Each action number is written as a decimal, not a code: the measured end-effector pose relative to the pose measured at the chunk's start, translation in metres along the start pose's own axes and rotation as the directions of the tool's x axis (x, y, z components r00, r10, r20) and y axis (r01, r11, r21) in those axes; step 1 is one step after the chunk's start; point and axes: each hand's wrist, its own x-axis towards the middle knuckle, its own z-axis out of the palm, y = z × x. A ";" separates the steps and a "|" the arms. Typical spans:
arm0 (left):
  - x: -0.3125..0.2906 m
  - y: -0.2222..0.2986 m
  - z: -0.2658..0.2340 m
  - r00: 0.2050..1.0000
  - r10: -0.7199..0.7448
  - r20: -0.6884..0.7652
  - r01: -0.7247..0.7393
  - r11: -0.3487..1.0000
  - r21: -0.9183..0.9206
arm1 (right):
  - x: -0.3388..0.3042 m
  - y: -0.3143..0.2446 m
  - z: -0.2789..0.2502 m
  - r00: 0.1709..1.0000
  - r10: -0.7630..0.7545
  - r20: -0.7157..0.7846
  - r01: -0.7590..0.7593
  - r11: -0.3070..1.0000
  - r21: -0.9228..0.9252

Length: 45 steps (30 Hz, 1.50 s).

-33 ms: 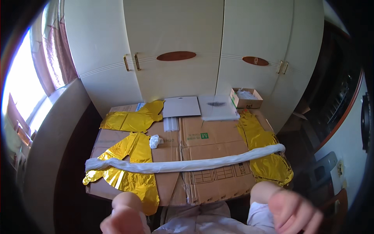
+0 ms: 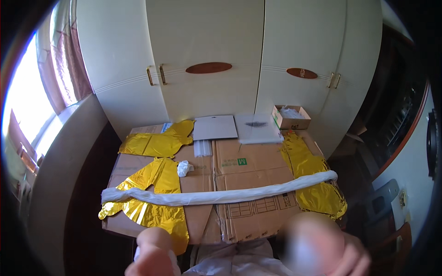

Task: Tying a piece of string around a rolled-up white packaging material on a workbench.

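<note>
My right hand [image 2: 352,258] is low at the right, in front of the table, with its fingers loosely bent and nothing seen in it. A blurred patch covers the area beside it. At the lower left, the picture's edge cuts off my left hand [image 2: 154,264] and its fingers are hidden. Both hands are apart from the table. Across the table lies a long white bundle of thin film or strands [image 2: 202,198]. Its ends rest on flat gold foil balloons, one at the near left [image 2: 165,216] and one at the right [image 2: 317,198].
Another gold foil balloon [image 2: 149,143] lies at the far left. Flattened cardboard [image 2: 235,172] covers the table. Behind are a grey-white board [image 2: 215,128], clear plastic strips [image 2: 202,148], a clear packet [image 2: 260,133] and a small open box [image 2: 294,122]. Crumpled white tissue [image 2: 185,168] sits mid-left.
My right hand has moved a little down and left. My left hand has shifted slightly right. The things on the table stay in place.
</note>
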 end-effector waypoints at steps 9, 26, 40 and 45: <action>-0.045 0.008 -0.012 0.982 -0.056 -0.179 0.101 0.963 0.251 | -0.175 0.113 -0.009 0.364 0.892 0.266 -0.592 0.442 -0.674; -0.076 -0.017 -0.012 0.876 -0.401 -0.266 0.455 0.872 0.182 | -0.241 0.110 -0.007 0.143 0.984 0.104 -0.566 0.168 -0.807; 0.017 0.088 -0.082 0.364 -0.106 0.925 0.931 0.047 -0.361 | -0.070 -0.051 -0.044 0.513 0.400 0.760 -0.851 0.355 0.388; 0.006 0.110 -0.091 0.120 -0.231 0.966 0.985 0.150 -0.087 | -0.040 -0.132 -0.040 0.469 0.354 0.809 -0.836 0.474 0.277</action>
